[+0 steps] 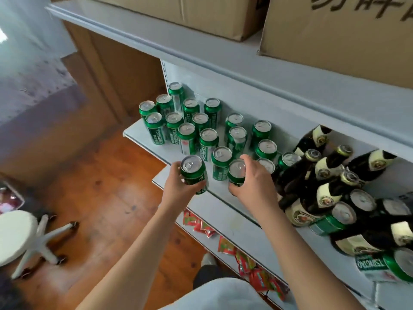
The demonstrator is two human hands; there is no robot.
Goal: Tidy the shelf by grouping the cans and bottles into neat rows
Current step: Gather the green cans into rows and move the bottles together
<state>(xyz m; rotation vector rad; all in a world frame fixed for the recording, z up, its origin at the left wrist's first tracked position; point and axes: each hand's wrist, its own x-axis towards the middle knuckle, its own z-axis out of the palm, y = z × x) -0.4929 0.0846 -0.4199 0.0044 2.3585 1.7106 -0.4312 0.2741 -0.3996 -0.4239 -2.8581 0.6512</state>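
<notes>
- Head view. I see both bare arms reaching to the front edge of the middle shelf, each hand on a green can.
- Left hand: fingers curled round the left can, gripping it from below and behind. The can is upright, slightly tilted, at or just past the shelf's front edge; I cannot tell whether its base touches the shelf.
- Right hand: fingers wrapped over the right can, thumb on the near side, gripping it. This can is near the front edge, just beside another upright can.
- Can group: roughly twenty green cans upright on the shelf's left part, from back wall toward the front, in loose uneven rows with gaps.
- Bottles: dark bottles with cream labels, clustered on the right part, from the back toward the front edge.
- More cans are mixed among the bottles toward the right front; they look to lie on their sides, but the edge distortion leaves me unsure.
- Top shelf: cardboard boxes on it.
- Lower shelf: red packets along its front.
- Wooden floor left of the unit, with a white stool on castors.
</notes>
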